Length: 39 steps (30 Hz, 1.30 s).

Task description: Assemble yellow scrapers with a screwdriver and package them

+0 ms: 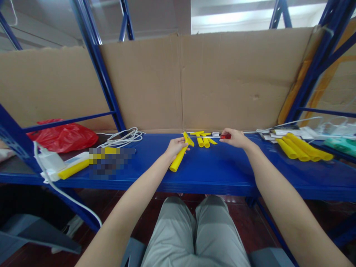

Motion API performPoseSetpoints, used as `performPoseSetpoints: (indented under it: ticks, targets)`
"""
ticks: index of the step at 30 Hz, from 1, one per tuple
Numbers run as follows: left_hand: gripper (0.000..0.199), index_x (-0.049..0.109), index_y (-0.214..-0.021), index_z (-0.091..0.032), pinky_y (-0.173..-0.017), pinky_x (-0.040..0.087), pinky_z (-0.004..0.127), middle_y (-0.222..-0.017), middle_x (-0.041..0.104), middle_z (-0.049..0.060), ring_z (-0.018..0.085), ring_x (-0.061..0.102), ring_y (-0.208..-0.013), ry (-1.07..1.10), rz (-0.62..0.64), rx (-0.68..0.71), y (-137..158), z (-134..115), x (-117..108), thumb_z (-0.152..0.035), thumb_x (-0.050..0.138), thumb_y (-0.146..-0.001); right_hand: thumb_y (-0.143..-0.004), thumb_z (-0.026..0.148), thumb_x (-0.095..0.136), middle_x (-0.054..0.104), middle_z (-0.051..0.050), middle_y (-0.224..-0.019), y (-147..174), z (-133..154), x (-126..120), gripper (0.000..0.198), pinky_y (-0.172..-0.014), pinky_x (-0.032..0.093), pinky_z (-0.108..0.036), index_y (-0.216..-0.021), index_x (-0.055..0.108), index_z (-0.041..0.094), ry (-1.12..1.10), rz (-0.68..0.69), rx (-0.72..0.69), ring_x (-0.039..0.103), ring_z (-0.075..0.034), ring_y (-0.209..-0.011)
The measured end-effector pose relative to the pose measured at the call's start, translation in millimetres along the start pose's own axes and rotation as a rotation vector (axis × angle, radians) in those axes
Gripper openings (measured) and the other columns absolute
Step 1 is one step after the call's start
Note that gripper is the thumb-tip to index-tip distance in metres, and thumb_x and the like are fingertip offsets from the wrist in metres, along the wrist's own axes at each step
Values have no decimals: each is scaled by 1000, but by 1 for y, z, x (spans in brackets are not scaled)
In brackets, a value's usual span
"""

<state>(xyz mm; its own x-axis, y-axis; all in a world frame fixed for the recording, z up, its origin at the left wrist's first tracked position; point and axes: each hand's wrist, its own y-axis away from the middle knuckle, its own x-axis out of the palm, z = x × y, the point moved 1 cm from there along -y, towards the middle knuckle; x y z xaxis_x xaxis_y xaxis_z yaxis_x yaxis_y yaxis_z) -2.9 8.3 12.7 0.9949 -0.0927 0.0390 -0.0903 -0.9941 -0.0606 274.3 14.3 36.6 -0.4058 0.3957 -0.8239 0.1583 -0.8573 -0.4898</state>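
Head view. Left hand [174,145]: grip closed around the far end of a yellow tube [178,158]. The tube slants from the hand toward the near edge of the blue shelf [222,170], its near end low over the shelf; contact there not clear. A short yellow piece [188,139] sits at the tube's far end, just past the fingers.

Right hand [236,138]: grip pinched on the red handle of a small tool [225,136]. Its thin metal shaft runs left toward the yellow piece.

Between the hands, at the far side of the shelf: a few short yellow tubes [204,139].

Right: a row of long yellow tubes [300,149]. Left: a white cable coil [124,138], a red bag [63,136], a white adapter [50,161]. Cardboard [194,81] lines the back.
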Motion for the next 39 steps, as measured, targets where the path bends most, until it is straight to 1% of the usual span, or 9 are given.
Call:
performPoseSetpoints:
  ticks: [6, 15, 22, 24, 27, 30, 33, 36, 39]
  targets:
    - [51, 61, -122, -10, -42, 43, 17, -92, 73, 11, 11, 64, -53, -26, 0, -12, 0, 0, 1, -3, 66, -72, -73, 34, 64, 72, -5, -90, 0, 4, -2, 14, -78, 38, -37, -81, 59, 23, 21, 10, 23, 64, -24, -86]
    - [50, 63, -120, -11, -41, 42, 17, -91, 73, 11, 10, 62, -49, -40, -42, 2, -1, 2, 0, 1, 66, -71, -74, 33, 62, 70, -5, -86, -3, 4, -1, 12, -80, 34, -40, -83, 62, 24, 144, -40, -61, 60, -25, -86]
    - [51, 62, -123, -11, -38, 39, 15, -95, 73, 10, 7, 59, -45, -116, -98, 11, -1, 0, 1, 3, 60, -73, -77, 32, 59, 71, -9, -93, 3, 16, -4, 13, -75, 39, -35, -85, 64, 23, 182, -17, -134, 61, -26, -89]
    - [51, 62, -122, -11, -37, 39, 15, -98, 73, 11, 7, 58, -45, -141, -113, 21, -1, 0, 0, 4, 59, -73, -78, 32, 57, 71, -9, -91, 5, 19, -5, 14, -72, 40, -32, -84, 65, 22, 131, 17, -160, 62, -24, -85]
    - [50, 63, -120, -11, -37, 38, 13, -104, 72, 11, 5, 57, -45, -159, -131, 48, -1, -1, -1, 5, 59, -73, -80, 36, 53, 70, -7, -83, 8, 24, -5, 19, -67, 41, -29, -78, 64, 21, 39, 139, -173, 61, -21, -75]
    - [49, 64, -119, -9, -37, 39, 14, -109, 70, 13, 6, 58, -44, -179, -144, 66, -1, -1, -3, 5, 60, -72, -83, 40, 47, 66, -4, -70, 9, 28, -4, 28, -60, 38, -28, -71, 61, 20, 11, 274, -167, 56, -18, -64]
    - [52, 64, -120, -10, -38, 40, 15, -110, 70, 14, 6, 58, -44, -198, -146, 67, -1, -1, -4, 5, 61, -71, -84, 42, 46, 61, -3, -64, 9, 29, -1, 30, -56, 35, -27, -67, 58, 20, 4, 327, -144, 53, -17, -60]
    - [54, 64, -121, -11, -38, 40, 16, -111, 70, 13, 6, 59, -45, -226, -126, 84, -1, -2, -5, 4, 63, -70, -77, 38, 58, 63, -3, -71, 10, 26, 2, 18, -57, 36, -26, -76, 55, 20, -20, 264, -95, 55, -17, -64]
    - [50, 63, -121, -10, -39, 40, 14, -113, 69, 12, 6, 59, -47, -299, -106, 100, -1, -2, -5, 2, 62, -72, -71, 28, 64, 63, -2, -75, 10, 22, 6, 20, -55, 34, -24, -84, 51, 22, 9, 163, -63, 55, -16, -63]
